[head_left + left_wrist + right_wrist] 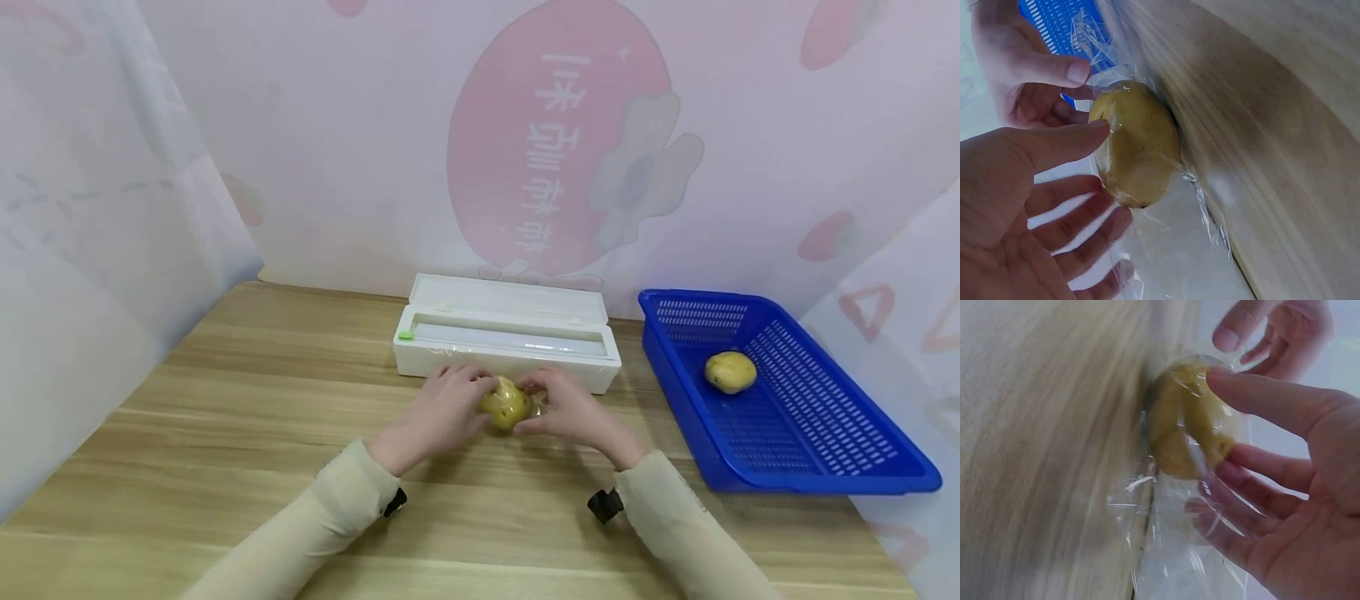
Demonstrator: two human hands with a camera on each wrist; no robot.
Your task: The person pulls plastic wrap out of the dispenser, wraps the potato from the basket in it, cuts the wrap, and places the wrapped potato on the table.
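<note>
A yellow potato (507,403) sits on the table between both hands, just in front of a white cling film dispenser. Clear cling film (1166,531) covers it, with loose crinkled film at both ends. My left hand (446,408) pinches its left end; the left wrist view shows the thumb (1079,142) on top and the index fingertip at its side, the other fingers spread in the film. From the right, my right hand (573,407) pinches the other end between thumb (1266,394) and index finger, the remaining fingers behind the film.
The white dispenser (427,360) has its lid (506,296) raised, a film roll (502,337) inside and a green slider (406,336) at its left. At the right stands a blue basket (678,400) holding another potato (731,372). A printed curtain (337,167) hangs behind the wooden table (247,417).
</note>
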